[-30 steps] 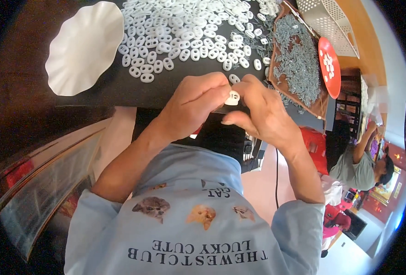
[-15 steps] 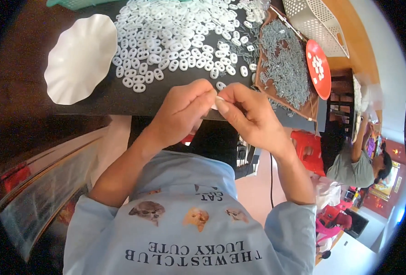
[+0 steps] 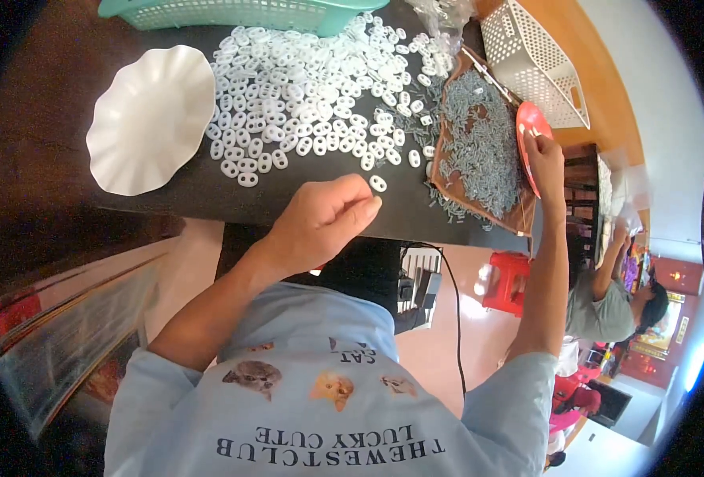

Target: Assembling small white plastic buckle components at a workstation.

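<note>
My left hand [image 3: 328, 220] is closed in a loose fist just over the table's near edge, thumb pressed against the fingers; whatever lies inside is hidden. Close beyond its fingertips lies a single white oval piece with two holes [image 3: 378, 184]. Over at the right, my right hand [image 3: 544, 163] reaches to a red plate [image 3: 534, 114], its fingers drawn together over small white pieces there. I cannot make out what is between those fingertips. Many more white two-hole pieces [image 3: 288, 95] are spread across the dark table [image 3: 185, 195].
Grey small parts [image 3: 483, 151] fill a brown tray-like mat [image 3: 449, 188] beside the plate. A white wavy dish [image 3: 151, 119] stands at left, a green basket [image 3: 232, 16] at the back, a white perforated basket [image 3: 531, 60] at far right. Another person [image 3: 606, 310] works beyond a red stool [image 3: 507, 280].
Both hands were together at the table's near edge. My right hand has parted from the left and moved right to the red plate. My left hand stays near its place, closed.
</note>
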A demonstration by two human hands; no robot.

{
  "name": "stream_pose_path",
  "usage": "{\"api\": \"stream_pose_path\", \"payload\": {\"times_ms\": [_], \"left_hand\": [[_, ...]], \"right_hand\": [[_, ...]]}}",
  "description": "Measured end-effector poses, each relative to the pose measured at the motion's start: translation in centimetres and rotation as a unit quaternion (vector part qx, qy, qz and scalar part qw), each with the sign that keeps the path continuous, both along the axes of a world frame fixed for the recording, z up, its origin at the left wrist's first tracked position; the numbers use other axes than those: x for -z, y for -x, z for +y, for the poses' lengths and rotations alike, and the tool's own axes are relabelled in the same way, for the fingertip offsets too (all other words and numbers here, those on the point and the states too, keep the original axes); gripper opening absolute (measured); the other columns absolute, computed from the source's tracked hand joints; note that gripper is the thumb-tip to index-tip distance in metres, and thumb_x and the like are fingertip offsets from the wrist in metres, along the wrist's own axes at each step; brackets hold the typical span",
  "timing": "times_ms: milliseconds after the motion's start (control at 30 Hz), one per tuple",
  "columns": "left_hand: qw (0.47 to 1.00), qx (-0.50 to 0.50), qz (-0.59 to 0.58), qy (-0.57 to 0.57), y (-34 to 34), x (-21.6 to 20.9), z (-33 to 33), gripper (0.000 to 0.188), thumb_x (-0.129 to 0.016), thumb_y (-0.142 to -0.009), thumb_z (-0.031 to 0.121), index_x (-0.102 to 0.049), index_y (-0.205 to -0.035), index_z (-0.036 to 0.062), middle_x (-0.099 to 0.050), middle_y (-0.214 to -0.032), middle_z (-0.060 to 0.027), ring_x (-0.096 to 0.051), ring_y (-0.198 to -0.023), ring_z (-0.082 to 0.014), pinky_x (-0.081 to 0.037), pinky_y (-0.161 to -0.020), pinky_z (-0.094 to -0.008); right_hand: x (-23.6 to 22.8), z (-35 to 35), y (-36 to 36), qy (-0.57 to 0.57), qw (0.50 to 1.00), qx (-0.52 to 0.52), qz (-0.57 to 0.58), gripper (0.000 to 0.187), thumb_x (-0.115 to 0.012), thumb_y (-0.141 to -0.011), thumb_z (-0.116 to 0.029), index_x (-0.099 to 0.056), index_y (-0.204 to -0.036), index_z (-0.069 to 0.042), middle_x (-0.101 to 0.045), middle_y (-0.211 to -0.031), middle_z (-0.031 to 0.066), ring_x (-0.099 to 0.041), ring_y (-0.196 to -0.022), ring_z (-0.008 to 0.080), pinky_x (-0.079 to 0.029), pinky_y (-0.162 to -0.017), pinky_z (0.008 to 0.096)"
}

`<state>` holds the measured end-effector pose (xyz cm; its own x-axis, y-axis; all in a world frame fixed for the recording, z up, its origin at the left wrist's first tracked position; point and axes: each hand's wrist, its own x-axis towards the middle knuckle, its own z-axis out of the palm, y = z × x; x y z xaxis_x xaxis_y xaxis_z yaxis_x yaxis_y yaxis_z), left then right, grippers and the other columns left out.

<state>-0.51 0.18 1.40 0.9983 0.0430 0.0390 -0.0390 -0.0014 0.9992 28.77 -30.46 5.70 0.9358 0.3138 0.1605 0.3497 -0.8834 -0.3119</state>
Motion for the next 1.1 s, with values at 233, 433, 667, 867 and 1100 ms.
{"api": "stream_pose_path", "payload": {"times_ms": [233, 433, 667, 867, 1100], "left_hand": [[1.000, -0.002, 0.005, -0.013, 0.0, 0.1, 0.0, 0.018, -0.056, -0.092, 0.015, -0.054, -0.081, 0.0017, -0.045, -0.060, 0.0011, -0.040, -0.055, -0.0062, -0.034, -0.049, -0.0259], [0.999, -0.015, -0.035, -0.029, -0.2, 0.7, 0.1, 0.016, -0.057, -0.092, 0.013, -0.055, -0.081, 0.0013, -0.051, -0.060, -0.0022, -0.046, -0.054, -0.0076, -0.038, -0.049, -0.0272], [0.999, -0.002, -0.042, -0.018, 0.0, 1.0, 0.0, 0.016, -0.055, -0.093, 0.013, -0.054, -0.081, 0.0022, -0.051, -0.055, -0.0019, -0.049, -0.046, -0.0078, -0.039, -0.043, -0.0268], [0.999, -0.005, -0.035, -0.002, 0.0, 0.7, -0.2, 0.017, -0.055, -0.093, 0.013, -0.054, -0.081, 0.0024, -0.051, -0.055, -0.0008, -0.049, -0.044, -0.0068, -0.038, -0.041, -0.0260], [0.998, -0.010, -0.061, -0.010, 0.2, 0.8, 0.1, 0.018, -0.055, -0.094, 0.014, -0.054, -0.080, 0.0027, -0.050, -0.054, -0.0012, -0.049, -0.043, -0.0076, -0.037, -0.041, -0.0265]], "right_hand": [[-0.2, 8.2, 2.9, 0.043, 0.978, -0.178, -0.102, 0.020, -0.055, -0.091, -0.018, -0.059, -0.094, 0.001, -0.057, -0.078, 0.0235, -0.059, -0.074, 0.0391, -0.045, -0.064, 0.0417], [0.6, 13.5, 4.6, 0.043, 0.944, -0.305, -0.114, 0.021, -0.052, -0.090, -0.007, -0.059, -0.110, -0.005, -0.056, -0.098, 0.0162, -0.059, -0.086, 0.0371, -0.047, -0.073, 0.0420], [0.8, 18.0, 6.3, 0.009, 0.927, -0.365, -0.085, 0.018, -0.059, -0.088, -0.010, -0.060, -0.105, -0.006, -0.056, -0.090, 0.0118, -0.058, -0.078, 0.0301, -0.047, -0.068, 0.0380], [1.8, 21.0, 5.0, 0.050, 0.913, -0.394, -0.093, 0.022, -0.059, -0.087, -0.011, -0.062, -0.109, -0.010, -0.055, -0.088, 0.0110, -0.059, -0.076, 0.0291, -0.047, -0.068, 0.0376], [1.2, 21.1, 4.5, 0.076, 0.909, -0.404, -0.070, 0.019, -0.060, -0.085, -0.010, -0.065, -0.104, -0.009, -0.057, -0.086, 0.0103, -0.061, -0.080, 0.0289, -0.047, -0.069, 0.0379]]}}
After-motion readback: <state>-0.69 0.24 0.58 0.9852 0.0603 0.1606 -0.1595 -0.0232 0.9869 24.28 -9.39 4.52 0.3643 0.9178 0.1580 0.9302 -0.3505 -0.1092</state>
